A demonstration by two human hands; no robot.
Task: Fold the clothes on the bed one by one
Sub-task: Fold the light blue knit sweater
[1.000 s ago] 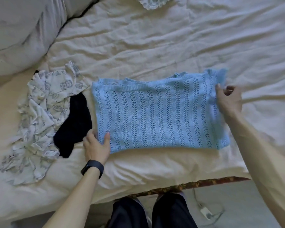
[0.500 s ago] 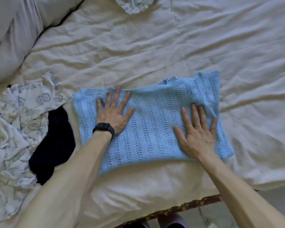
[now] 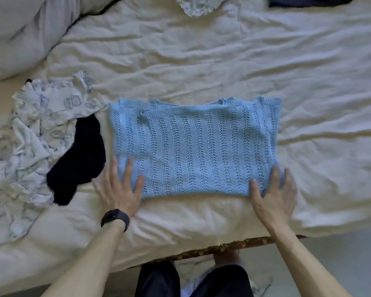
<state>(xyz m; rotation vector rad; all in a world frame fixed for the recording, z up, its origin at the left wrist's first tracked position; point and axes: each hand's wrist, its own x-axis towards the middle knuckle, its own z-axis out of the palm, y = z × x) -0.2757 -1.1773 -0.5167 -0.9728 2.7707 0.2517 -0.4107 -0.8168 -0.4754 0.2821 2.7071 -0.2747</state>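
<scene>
Bed (image 3: 201, 61) bears flat hands on blue sweater (image 3: 193, 146) corners

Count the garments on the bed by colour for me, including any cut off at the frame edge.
Light blue: 1, the knit top
White with grey print: 1, the printed garment
Pale, frilled: 1, the frilled piece cut off at the top edge
Dark: 2, the dark garment beside the print and the dark piece at top right
Total: 5

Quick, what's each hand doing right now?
Left hand: open, fingers flat on the blue sweater.
Right hand: open, flat on the same sweater.
</scene>
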